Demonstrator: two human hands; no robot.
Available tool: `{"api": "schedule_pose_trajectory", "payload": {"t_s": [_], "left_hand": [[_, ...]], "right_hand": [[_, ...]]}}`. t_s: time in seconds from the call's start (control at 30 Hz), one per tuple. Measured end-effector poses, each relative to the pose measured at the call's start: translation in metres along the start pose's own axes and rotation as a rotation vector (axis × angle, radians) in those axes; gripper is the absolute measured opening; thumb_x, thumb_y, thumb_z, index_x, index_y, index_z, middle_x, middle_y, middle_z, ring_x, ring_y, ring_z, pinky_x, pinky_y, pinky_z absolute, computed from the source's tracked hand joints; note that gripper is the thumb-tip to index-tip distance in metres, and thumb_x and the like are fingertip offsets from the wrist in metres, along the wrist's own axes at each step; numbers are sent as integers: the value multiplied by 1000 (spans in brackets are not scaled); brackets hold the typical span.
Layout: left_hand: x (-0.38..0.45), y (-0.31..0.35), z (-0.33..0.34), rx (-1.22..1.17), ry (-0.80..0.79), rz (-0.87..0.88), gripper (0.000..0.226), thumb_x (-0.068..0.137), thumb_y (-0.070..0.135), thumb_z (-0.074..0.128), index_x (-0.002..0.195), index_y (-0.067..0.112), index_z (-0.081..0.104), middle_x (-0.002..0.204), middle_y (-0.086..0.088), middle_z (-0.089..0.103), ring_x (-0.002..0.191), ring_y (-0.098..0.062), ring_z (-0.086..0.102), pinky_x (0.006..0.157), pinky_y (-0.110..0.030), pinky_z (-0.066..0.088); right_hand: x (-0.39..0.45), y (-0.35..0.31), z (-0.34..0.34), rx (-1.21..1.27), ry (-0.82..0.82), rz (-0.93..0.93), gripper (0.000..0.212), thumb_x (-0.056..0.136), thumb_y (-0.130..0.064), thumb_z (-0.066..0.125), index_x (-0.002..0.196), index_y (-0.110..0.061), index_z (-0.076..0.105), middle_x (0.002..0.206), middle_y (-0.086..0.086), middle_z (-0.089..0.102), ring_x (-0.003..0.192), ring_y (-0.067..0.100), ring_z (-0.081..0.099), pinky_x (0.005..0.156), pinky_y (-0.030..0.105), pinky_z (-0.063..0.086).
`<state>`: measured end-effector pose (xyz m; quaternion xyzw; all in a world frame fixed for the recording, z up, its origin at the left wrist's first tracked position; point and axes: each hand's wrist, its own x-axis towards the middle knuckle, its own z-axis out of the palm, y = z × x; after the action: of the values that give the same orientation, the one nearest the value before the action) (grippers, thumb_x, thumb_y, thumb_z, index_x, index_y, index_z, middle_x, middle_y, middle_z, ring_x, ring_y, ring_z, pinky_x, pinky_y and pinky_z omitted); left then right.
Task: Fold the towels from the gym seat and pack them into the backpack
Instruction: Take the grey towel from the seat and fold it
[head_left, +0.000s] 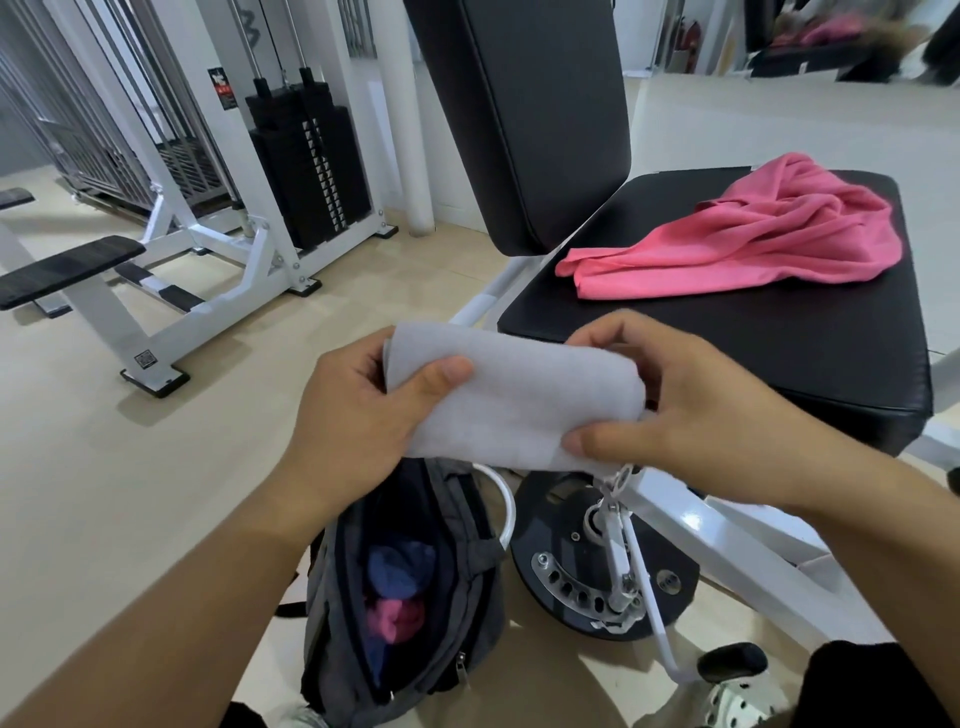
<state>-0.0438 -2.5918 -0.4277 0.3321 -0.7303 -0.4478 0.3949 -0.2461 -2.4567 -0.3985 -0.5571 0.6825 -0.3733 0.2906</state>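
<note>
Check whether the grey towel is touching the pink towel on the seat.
Apart. The head view shows the grey towel held up in both hands, with bare black seat between it and the pink towel.

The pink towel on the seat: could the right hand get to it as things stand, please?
Probably not yet: the right hand helps hold the white towel. The pink towel lies uncovered on the seat just beyond.
</note>
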Motion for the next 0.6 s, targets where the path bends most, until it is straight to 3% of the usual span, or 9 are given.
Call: {"api": "schedule_pose_trajectory", "payload": {"t_s": [0.07,0.17,0.23,0.37,0.5,0.6], "left_hand": [[3,-2,0,-53,29,-61,32,73,69,73,78,37,75,78,15,76,70,1,69,58,-15,53],[5,-7,2,-37,-40,-110,45,77,71,68,95,30,69,85,15,75,73,-1,70,60,-18,54],[4,-10,2,37,-118,-70,50,72,70,65,110,37,64,99,19,73,86,-2,71,68,-19,56],[-4,-3,0,217,-226,121,76,60,60,87,127,43,56,118,26,67,113,4,62,91,-9,46],[-20,11,12,140,-418,55,61,60,39,89,115,43,64,107,26,73,98,5,69,75,-10,53],[-22,7,19,8,-478,16,61,70,16,89,126,27,65,116,15,75,108,-4,71,83,-21,58]], "right_hand": [[1,0,-2,199,60,-16,43,75,-6,85,109,-21,65,96,-3,77,85,16,73,72,28,62],[2,1,1,410,148,-26,45,69,-20,86,112,-19,70,104,11,77,99,32,74,92,50,60],[2,1,3,500,190,-33,50,64,-28,86,111,-19,72,108,16,75,101,35,74,96,56,56],[-3,-2,7,397,207,-84,45,62,-29,88,105,-23,75,99,9,76,95,28,74,89,49,60],[-7,-4,21,350,213,-124,58,58,-34,89,112,-28,69,90,-1,75,83,10,73,74,27,59],[-6,-3,31,398,186,-164,74,59,-30,90,128,-30,61,105,-1,75,97,13,74,83,28,60]]}}
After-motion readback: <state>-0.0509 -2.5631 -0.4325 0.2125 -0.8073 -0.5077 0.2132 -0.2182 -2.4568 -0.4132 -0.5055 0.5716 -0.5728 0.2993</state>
